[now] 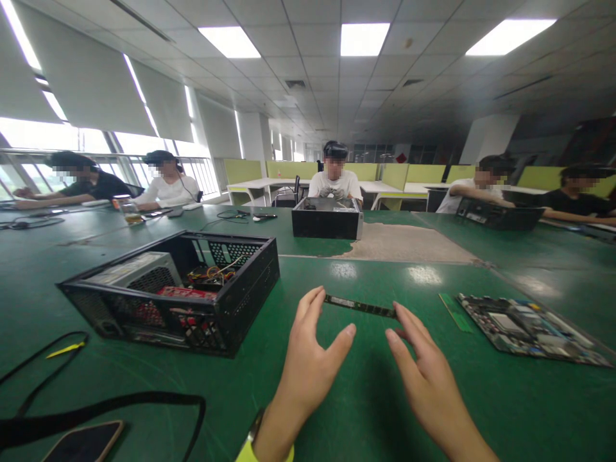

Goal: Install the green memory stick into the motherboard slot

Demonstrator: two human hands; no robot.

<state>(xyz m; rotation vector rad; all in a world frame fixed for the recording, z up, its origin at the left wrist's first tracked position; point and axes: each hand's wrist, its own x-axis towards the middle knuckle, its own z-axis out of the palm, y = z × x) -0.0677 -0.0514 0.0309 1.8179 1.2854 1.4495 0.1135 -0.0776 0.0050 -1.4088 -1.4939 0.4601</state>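
A dark RAM stick (360, 306) spans the gap between my two hands, a little tilted, above the green table. At its left end are the fingertips of my left hand (310, 356), with the thumb held apart from it. The fingers of my right hand (423, 366) meet its right end, and that thumb also stands clear of the stick. Right of my hands lie a green RAM stick (455, 312) and a motherboard (524, 327). An open black computer case (250, 289) with a power supply (139, 276) and red parts inside stands to the left.
Black cables (96, 404), a yellow tie (66, 350) and a phone (86, 443) lie at the front left of the green table (346, 410). Across it a person works at another case (327, 221). More people sit left and right, one at a dark case (500, 215).
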